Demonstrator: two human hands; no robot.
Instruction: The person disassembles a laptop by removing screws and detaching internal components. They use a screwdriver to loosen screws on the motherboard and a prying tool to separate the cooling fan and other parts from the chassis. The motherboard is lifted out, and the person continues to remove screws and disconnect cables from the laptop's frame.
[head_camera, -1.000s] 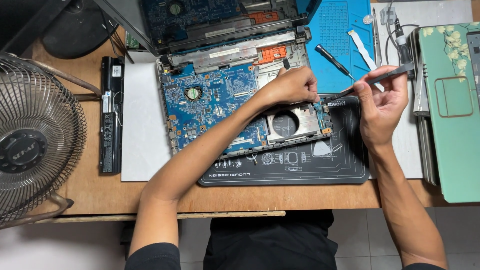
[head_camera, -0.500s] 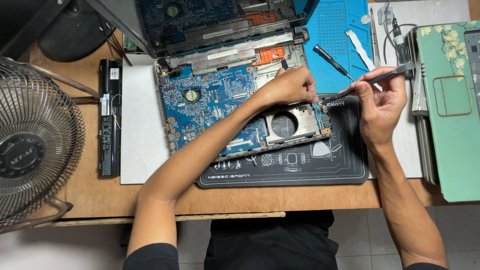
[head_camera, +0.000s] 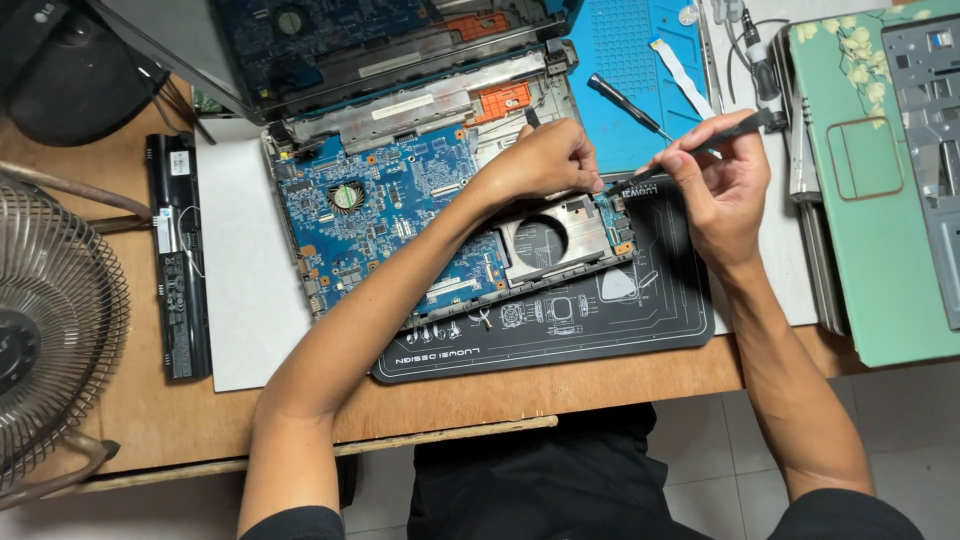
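The opened laptop base with its blue circuit board (head_camera: 390, 215) is lying near the middle of the wooden desk (head_camera: 170, 410), partly on a black rubber work mat (head_camera: 560, 335) at about 6 o'clock from it. Compared with the pictures of a second ago, almost nothing is moving: the camera is sitting a little differently, but both hands are staying at the same corner of the board, so the work there is, I think, slow and delicate and not finished.

The left hand (head_camera: 540, 160) is closed, pressing its fingertips on the silver metal bracket (head_camera: 555, 235) at the 4 o'clock corner of the board. The right hand (head_camera: 720, 185) is pinching a thin dark pry tool (head_camera: 700, 150), whose tip is touching the board edge just beside the left fingers.

At 1 o'clock a black screwdriver (head_camera: 625, 105) is lying on a blue silicone mat (head_camera: 640, 70). At 3 o'clock a green flowered laptop cover (head_camera: 870, 200) is resting. At 9 o'clock a long black battery (head_camera: 178, 260) and a wire fan (head_camera: 50, 330) are standing.
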